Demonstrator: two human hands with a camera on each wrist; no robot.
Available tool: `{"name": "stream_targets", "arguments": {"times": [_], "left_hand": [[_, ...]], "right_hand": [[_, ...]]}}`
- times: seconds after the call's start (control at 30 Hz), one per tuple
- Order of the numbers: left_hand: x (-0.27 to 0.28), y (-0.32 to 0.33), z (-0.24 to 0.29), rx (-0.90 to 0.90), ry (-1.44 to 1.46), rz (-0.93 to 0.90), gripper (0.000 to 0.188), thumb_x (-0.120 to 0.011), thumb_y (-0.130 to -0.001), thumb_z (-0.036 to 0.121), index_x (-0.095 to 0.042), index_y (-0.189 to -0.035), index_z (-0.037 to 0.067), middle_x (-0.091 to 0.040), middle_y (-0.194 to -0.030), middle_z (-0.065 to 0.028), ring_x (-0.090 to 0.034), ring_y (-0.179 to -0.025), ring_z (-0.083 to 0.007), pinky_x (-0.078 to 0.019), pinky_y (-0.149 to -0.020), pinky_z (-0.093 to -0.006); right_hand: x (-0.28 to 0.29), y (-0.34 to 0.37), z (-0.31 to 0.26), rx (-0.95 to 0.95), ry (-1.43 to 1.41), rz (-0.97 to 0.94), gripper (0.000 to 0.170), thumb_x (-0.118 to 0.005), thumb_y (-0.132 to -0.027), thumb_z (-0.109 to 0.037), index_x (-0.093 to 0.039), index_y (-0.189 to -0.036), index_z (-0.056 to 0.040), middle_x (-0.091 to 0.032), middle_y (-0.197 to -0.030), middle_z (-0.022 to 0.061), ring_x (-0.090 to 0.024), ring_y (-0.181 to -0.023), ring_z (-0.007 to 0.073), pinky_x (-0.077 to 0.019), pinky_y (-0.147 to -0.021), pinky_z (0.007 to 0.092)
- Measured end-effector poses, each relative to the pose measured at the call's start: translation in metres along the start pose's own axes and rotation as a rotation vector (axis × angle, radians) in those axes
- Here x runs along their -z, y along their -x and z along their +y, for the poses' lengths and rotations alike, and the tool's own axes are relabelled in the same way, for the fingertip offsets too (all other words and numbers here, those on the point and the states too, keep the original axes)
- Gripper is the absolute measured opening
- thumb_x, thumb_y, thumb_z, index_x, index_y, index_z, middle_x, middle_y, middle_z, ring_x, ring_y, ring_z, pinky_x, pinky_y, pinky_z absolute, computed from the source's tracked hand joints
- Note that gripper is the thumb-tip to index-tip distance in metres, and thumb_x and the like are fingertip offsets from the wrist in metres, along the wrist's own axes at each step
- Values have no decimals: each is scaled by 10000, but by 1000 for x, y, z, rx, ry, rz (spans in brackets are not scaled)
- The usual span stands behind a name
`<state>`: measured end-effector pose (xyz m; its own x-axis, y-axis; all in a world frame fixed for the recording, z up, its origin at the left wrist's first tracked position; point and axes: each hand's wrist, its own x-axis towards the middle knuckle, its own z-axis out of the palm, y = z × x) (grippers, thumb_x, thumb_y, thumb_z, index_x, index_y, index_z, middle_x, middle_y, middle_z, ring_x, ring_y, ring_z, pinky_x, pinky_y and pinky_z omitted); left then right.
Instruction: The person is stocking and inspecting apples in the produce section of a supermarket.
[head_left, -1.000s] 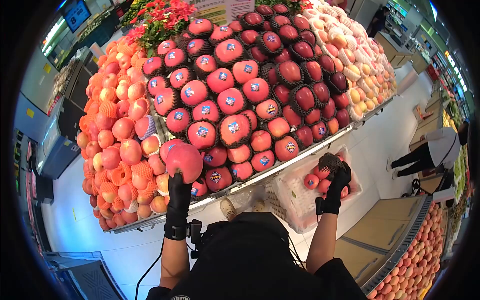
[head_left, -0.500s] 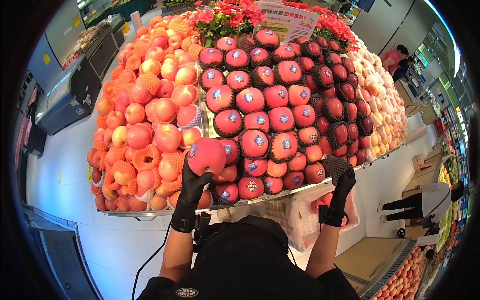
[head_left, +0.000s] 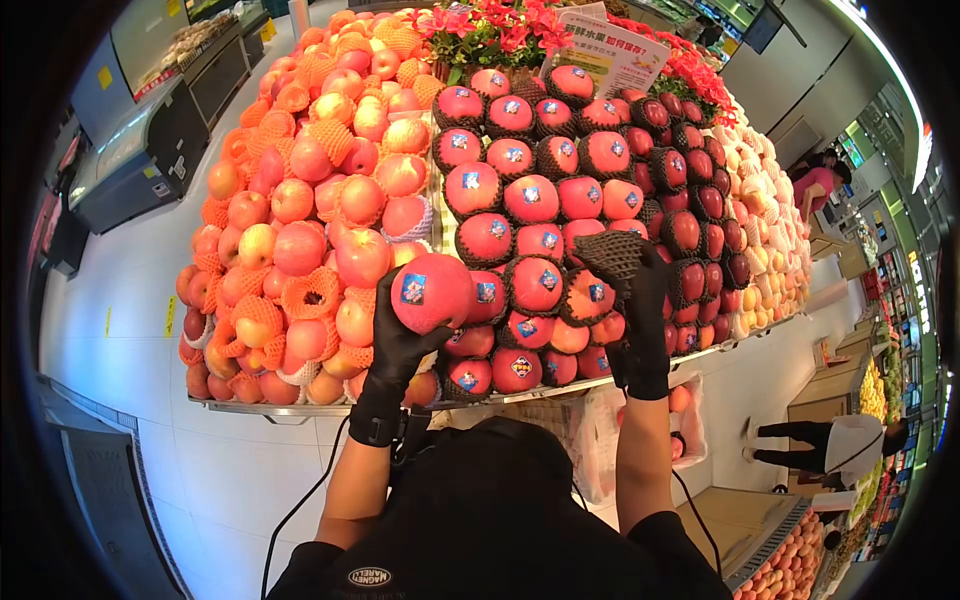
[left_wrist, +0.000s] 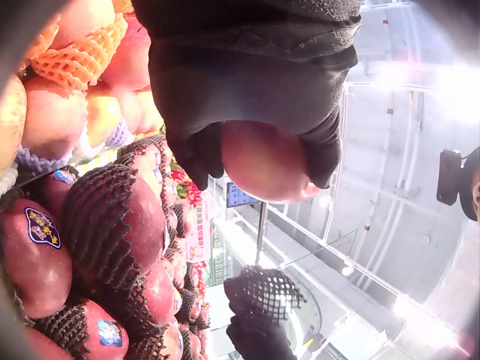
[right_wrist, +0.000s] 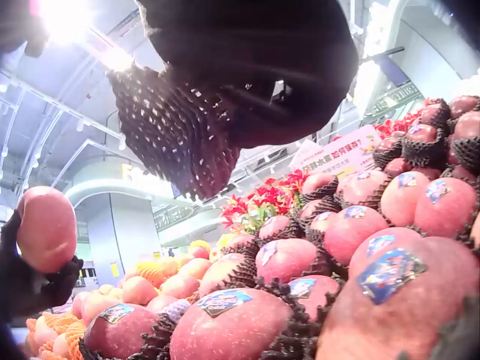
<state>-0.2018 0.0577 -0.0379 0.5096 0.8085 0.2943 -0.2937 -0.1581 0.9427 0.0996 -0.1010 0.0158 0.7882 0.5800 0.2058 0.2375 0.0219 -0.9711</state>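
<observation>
My gloved left hand grips a large bare red apple with a blue sticker facing up. Fingers and thumb wrap its sides in the left wrist view, where the apple's underside shows between them. To the right, my gloved right hand pinches a black foam net sleeve, held above the front rows of apples. This sleeve hangs limp with its mesh spread in the right wrist view. The two hands are apart, roughly level, over the display's near side.
Stickered red apples in black nets fill the middle of the sloping stand. Apples in orange nets are heaped left, pale netted fruit right. A plastic-lined crate with some apples sits below the front edge. Red flowers and a sign stand behind.
My right hand has come up from the crate to above the stand, bringing the black sleeve nearer the left hand. The apple in my left hand has turned so its sticker shows. The head view has shifted.
</observation>
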Motion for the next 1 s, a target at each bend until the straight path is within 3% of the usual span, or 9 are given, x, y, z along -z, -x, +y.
{"name": "stream_targets", "arguments": {"times": [0.03,0.07,0.2,0.3,0.4,0.6,0.7,0.9,1.0], "left_hand": [[1,0,1,-14,-28,0,927,-912,-568,198,-373,-1308,53,-487,-1261,-114,-524,-1152,-231,-466,-984,-385],[0,-1,5,-24,-54,-2,931,-916,-567,204,-373,-1307,50,-488,-1258,-113,-525,-1151,-230,-467,-983,-385],[-3,-1,9,-34,-11,-8,930,-922,-567,222,-378,-1302,45,-492,-1254,-107,-530,-1147,-226,-471,-983,-387],[-5,3,11,25,40,-11,925,-916,-575,226,-380,-1306,42,-498,-1259,-106,-528,-1153,-223,-468,-988,-390],[-5,6,12,75,140,-47,920,-907,-580,217,-387,-1317,35,-513,-1258,-108,-532,-1156,-223,-465,-992,-394],[-11,3,27,98,170,-201,886,-892,-578,181,-434,-1319,23,-543,-1247,-107,-547,-1145,-219,-465,-993,-392],[-20,3,34,99,239,-263,937,-891,-572,167,-415,-1364,17,-533,-1286,-113,-533,-1176,-214,-451,-1010,-385],[-27,3,37,58,256,-294,968,-876,-586,165,-378,-1401,8,-523,-1303,-124,-528,-1185,-213,-447,-1016,-384],[-24,4,38,87,296,-292,920,-855,-603,171,-399,-1384,1,-547,-1271,-122,-547,-1157,-213,-460,-1000,-383]], "right_hand": [[-4,-9,6,-77,82,-13,242,-604,-840,-152,-650,-988,33,-663,-897,105,-601,-735,137,-480,-651,300],[-14,-13,11,50,254,40,260,-640,-830,-179,-646,-988,28,-643,-870,99,-581,-746,143,-475,-676,314],[-51,-1,-16,176,393,80,254,-659,-831,-183,-640,-983,20,-592,-744,85,-556,-719,142,-463,-679,319],[-67,7,-36,126,337,86,237,-665,-830,-184,-646,-984,-5,-590,-725,78,-545,-696,126,-462,-664,314],[-80,7,-39,194,424,235,205,-662,-826,-168,-660,-980,-32,-644,-754,116,-613,-688,177,-484,-658,331],[-99,0,-21,440,534,193,171,-655,-830,-143,-675,-981,-65,-679,-847,176,-676,-787,323,-518,-672,382],[-107,6,-27,505,578,242,157,-638,-844,-124,-672,-984,-62,-679,-820,165,-675,-748,316,-519,-665,375],[-114,25,-41,486,359,-44,214,-623,-855,-73,-639,-1065,-36,-680,-909,160,-664,-780,258,-514,-700,346],[-115,36,-50,328,284,-154,278,-631,-852,-78,-619,-1126,-33,-672,-946,133,-644,-809,190,-505,-717,325]]}}
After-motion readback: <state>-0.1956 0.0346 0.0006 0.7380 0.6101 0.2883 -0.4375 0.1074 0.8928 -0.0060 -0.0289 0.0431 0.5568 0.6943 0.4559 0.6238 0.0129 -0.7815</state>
